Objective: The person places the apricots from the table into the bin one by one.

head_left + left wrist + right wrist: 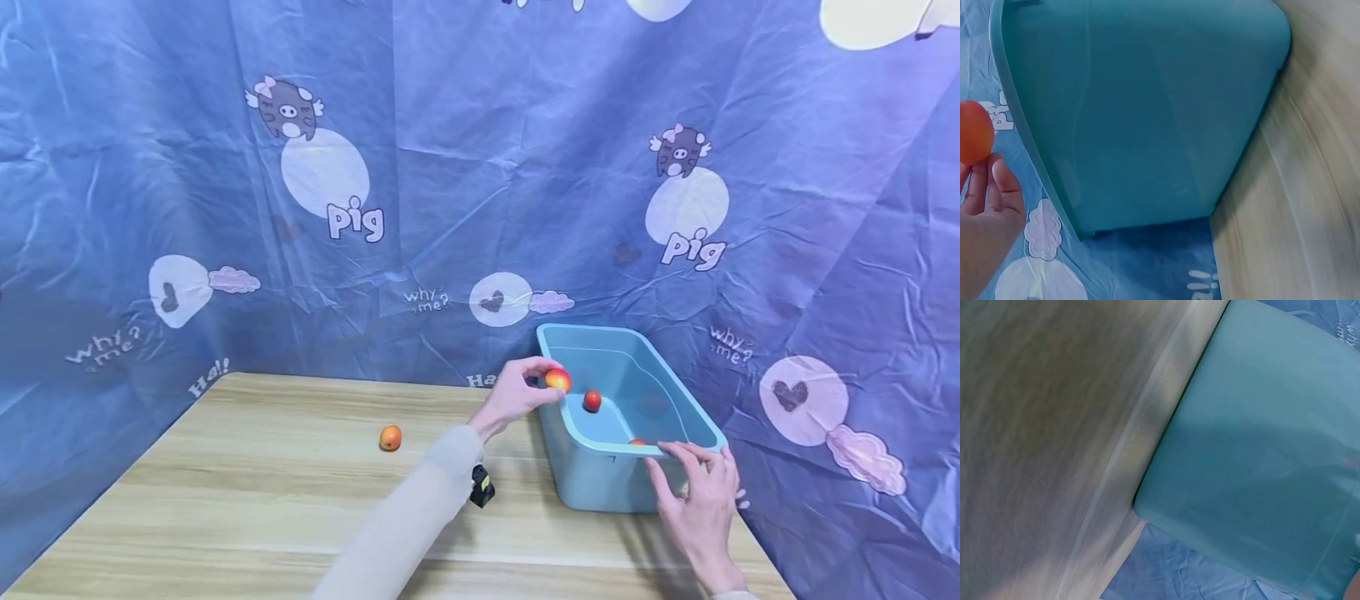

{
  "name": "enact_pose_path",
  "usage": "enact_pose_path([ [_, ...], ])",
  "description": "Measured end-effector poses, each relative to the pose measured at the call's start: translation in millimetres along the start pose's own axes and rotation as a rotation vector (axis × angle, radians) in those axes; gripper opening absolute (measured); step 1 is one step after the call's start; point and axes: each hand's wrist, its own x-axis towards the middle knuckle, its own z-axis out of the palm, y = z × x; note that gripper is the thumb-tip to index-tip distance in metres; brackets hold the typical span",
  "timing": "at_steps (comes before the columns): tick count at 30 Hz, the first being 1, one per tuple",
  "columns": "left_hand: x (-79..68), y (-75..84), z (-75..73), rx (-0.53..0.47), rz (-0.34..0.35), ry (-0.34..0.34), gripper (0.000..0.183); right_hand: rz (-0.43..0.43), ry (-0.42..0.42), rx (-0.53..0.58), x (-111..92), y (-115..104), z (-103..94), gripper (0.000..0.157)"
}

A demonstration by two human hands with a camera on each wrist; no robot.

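Note:
My left hand [513, 393] pinches a small round red-and-yellow fruit [558, 381] between thumb and fingers, at the left rim of a blue plastic bin [567, 457]. In the left wrist view the fruit [975, 132] looks orange-red and smooth, above the fingertips. Inside the bin lies a red fruit [592, 401]; part of an orange one [637, 442] shows behind the near rim. With fingers over the rim and thumb outside, my right hand [697, 500] grips the bin's near right corner. The right wrist view shows mostly the bin's outer wall [1254, 444].
Left of the bin, an orange fruit [390, 437] lies on the wooden table [247, 475]. A small black object with a yellow mark [482, 487] sits beside the left sleeve [420, 508]. A blue patterned cloth [450, 167] hangs behind the table and along its sides.

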Motion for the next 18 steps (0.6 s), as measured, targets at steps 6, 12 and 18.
enact_pose_path([
  [6,3.2,1.1,8.9,-0.007,0.006,-0.039,0.036,-0.001,0.014,-0.002,-1,0,1.9,0.057],
  [12,8.5,1.6,19.1,-0.011,0.017,-0.068,0.041,-0.007,0.015,0.002,-1,1,2.4,0.057],
  [18,11.3,3.9,27.9,0.07,0.022,-0.094,0.04,-0.007,0.014,0.008,-2,1,3.6,0.057],
])
